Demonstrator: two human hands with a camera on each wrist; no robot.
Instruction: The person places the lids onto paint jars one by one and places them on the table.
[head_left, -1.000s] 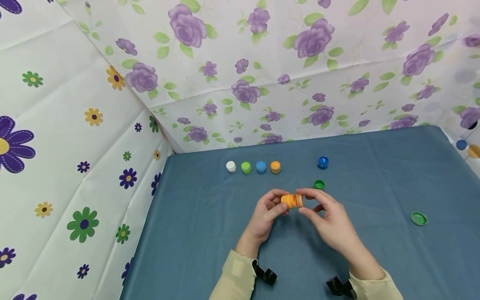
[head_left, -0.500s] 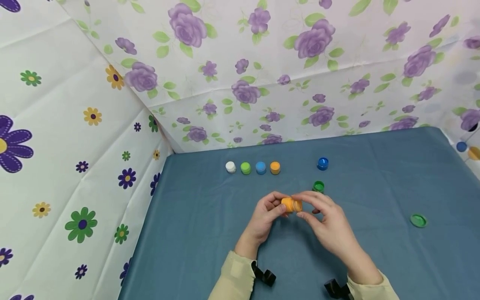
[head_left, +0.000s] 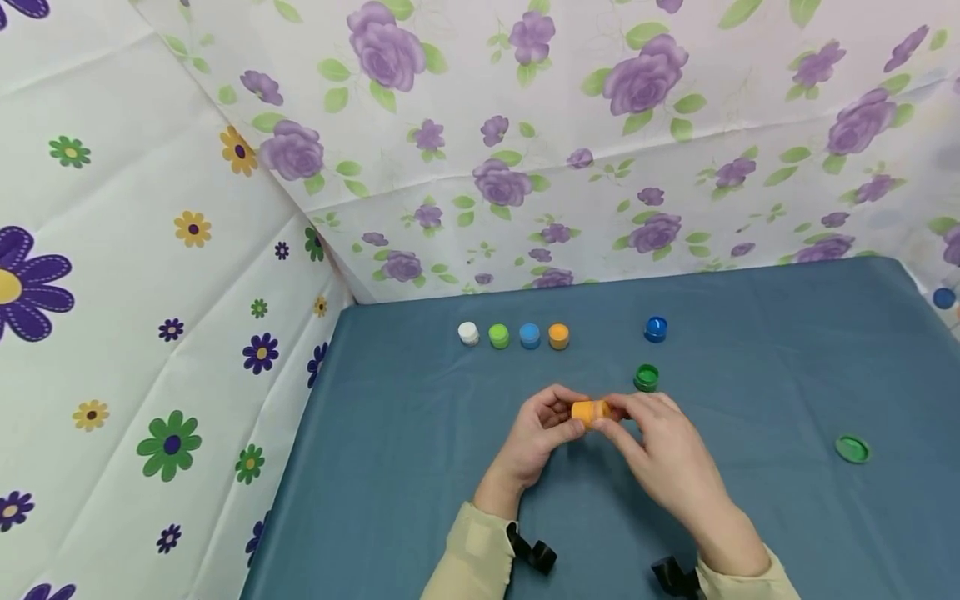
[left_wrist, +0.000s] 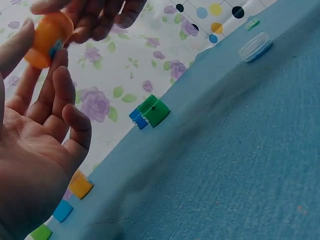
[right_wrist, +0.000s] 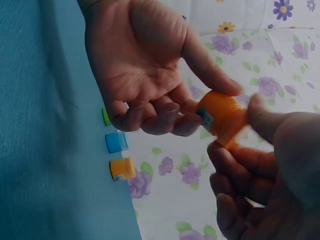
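Observation:
A small orange paint jar (head_left: 582, 413) is held sideways above the table. My left hand (head_left: 530, 442) grips its base end between thumb and fingers; a blue-and-white label shows in the right wrist view. My right hand (head_left: 667, 458) pinches the lid at the other end, thumb and fingertips around it. The seam between lid and jar is blurred and partly covered by fingers. Beyond the hands stand a green jar (head_left: 647, 377) and a dark blue jar (head_left: 656, 329), both without lids on top.
At the back, a row holds white (head_left: 468, 334), light green (head_left: 498, 336), light blue (head_left: 529, 336) and orange (head_left: 558, 336) jars. A green lid (head_left: 852, 449) lies to the right. The left wrist view also shows a clear, whitish lid (left_wrist: 255, 47). Flowered cloth (head_left: 495, 183) hangs behind.
The gap between jar and lid has closed, with the right fingers moving in around the lid end. The hands have come slightly nearer, and more of the green jar shows.

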